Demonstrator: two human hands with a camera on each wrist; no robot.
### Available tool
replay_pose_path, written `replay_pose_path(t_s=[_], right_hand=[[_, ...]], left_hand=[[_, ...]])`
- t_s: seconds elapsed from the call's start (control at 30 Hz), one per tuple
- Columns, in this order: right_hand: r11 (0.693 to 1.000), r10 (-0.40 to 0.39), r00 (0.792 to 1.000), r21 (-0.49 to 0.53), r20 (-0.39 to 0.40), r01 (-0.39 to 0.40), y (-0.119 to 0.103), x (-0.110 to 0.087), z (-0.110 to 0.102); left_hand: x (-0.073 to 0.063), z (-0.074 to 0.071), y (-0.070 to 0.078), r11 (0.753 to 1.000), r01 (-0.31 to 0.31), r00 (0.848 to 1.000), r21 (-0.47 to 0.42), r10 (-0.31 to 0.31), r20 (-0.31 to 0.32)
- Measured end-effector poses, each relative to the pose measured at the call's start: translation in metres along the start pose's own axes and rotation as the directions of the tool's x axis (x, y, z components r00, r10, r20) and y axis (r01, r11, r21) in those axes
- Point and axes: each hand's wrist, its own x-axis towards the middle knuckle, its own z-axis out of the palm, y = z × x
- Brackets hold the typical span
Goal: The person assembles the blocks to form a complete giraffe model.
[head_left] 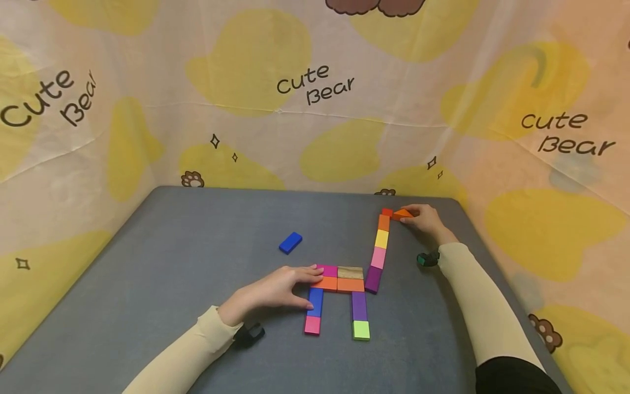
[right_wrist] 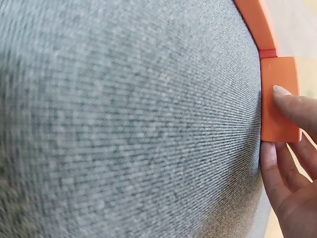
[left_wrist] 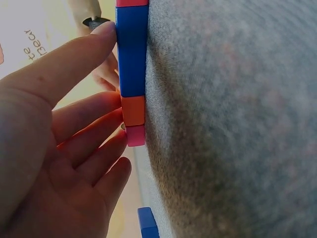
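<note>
In the head view my right hand [head_left: 424,220] pinches an orange triangular block [head_left: 402,214] beside a small red block [head_left: 387,212]. The right wrist view shows the thumb on the face of this orange block [right_wrist: 281,116], with fingers at its lower edge. The red block tops a slanting row of orange [head_left: 384,222], yellow, pink and purple [head_left: 373,279] blocks. My left hand [head_left: 275,287] rests its fingertips on magenta [head_left: 328,271] and orange [head_left: 325,283] blocks. Its thumb touches a blue block [head_left: 315,302]; the left wrist view shows those fingers loosely extended.
A loose blue block [head_left: 291,243] lies farther back on the grey tabletop [head_left: 206,235]. A wood-coloured block [head_left: 350,272] borders the orange ones. Purple [head_left: 359,305] and lime green [head_left: 361,330] blocks extend toward the front, as does a pink block [head_left: 312,325]. Printed cloth [head_left: 246,65] surrounds the table.
</note>
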Motion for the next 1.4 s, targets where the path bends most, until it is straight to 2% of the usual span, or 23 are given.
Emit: replay_pose_path(t_s=[0.43, 0.7, 0.9, 1.07, 1.27, 1.4], right_hand=[[1.0, 0.014, 1.0, -0.002, 0.005, -0.014, 0.001, -0.008, -0.008], [0.999, -0.034, 0.997, 0.029, -0.064, 0.036, -0.011, -0.028, -0.014], [0.99, -0.139, 0.988, -0.041, -0.065, 0.136, -0.042, -0.058, -0.005], [0.962, -0.253, 0.968, -0.105, -0.001, 0.251, -0.063, -0.084, 0.011], [0.919, -0.355, 0.932, -0.156, 0.076, 0.363, -0.074, -0.103, 0.029], [0.895, -0.389, 0.914, -0.188, 0.112, 0.404, -0.074, -0.109, 0.037]], left_hand=[[0.004, 0.0, 0.001, 1.0, -0.006, 1.0, -0.003, 0.006, 0.01], [0.001, 0.0, -0.001, 1.0, -0.014, 1.0, 0.003, 0.014, -0.013], [-0.002, -0.002, -0.003, 1.0, -0.014, 1.0, 0.004, 0.014, -0.027], [-0.002, -0.002, -0.003, 1.0, -0.014, 1.0, 0.003, 0.014, -0.019], [0.0, -0.001, -0.003, 1.0, -0.009, 1.0, -0.013, 0.009, -0.013], [0.001, 0.0, -0.002, 1.0, -0.006, 1.0, -0.014, 0.006, -0.006]])
